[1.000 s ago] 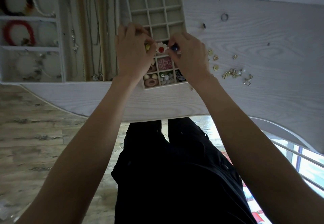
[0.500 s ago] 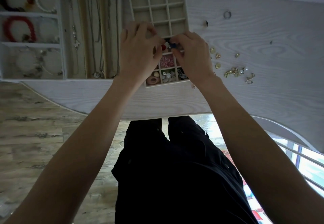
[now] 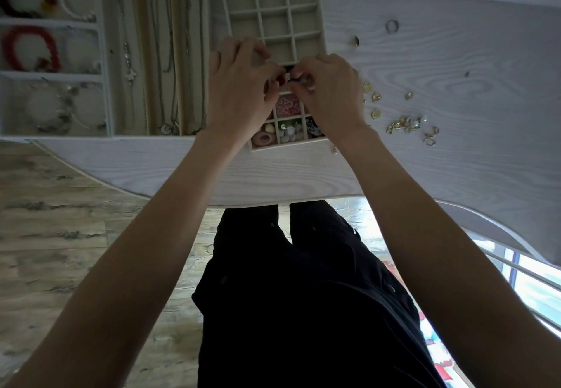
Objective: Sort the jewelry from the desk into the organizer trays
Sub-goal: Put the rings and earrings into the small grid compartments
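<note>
Both hands, left hand (image 3: pixel 239 83) and right hand (image 3: pixel 331 90), pinch small half-hidden pieces (image 3: pixel 288 79) above the grid tray (image 3: pixel 273 8).

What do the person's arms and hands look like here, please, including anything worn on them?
Both arms are bare from the hands back to the picture's edge; no sleeves show. The left hand and right hand wear no gloves, and no watch or bracelet shows on either wrist. A fingernail on the right hand looks pale. Whether there are rings on the fingers cannot be told. The person wears dark clothing below.
</note>
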`<state>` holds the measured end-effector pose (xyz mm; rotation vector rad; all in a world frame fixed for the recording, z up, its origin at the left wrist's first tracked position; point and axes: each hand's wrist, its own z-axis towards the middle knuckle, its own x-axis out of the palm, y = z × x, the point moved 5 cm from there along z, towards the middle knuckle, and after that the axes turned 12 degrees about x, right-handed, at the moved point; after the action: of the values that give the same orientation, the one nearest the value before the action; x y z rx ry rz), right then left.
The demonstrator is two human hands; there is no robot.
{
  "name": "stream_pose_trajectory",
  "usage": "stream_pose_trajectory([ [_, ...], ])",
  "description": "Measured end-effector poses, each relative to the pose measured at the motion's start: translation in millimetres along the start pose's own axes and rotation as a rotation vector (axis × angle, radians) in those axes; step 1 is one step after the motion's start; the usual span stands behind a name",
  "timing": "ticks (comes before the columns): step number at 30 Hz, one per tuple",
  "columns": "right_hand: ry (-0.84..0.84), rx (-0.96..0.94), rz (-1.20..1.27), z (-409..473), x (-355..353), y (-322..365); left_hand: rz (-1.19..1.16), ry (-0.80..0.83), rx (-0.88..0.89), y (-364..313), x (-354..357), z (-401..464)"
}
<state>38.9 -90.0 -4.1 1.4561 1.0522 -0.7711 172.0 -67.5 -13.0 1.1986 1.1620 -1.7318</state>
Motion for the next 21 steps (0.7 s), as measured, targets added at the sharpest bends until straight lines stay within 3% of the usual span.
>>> stream_pose_trajectory([
  [5,0.058,-0.033,-0.147,2,-6,5,-0.017,-0.003,0.002,-2,0,0],
  [10,-0.085,-0.095,-0.043,-12,-18,-4,-0.024,0.013,-0.027,2,0,-3],
  [17,-0.144,-0.173,-0.250,-15,-11,-3,-0.040,0.001,-0.003,1,2,-4],
  [21,-0.177,-0.229,-0.179,-20,-14,3,-0.021,-0.011,0.010,1,1,-4],
])
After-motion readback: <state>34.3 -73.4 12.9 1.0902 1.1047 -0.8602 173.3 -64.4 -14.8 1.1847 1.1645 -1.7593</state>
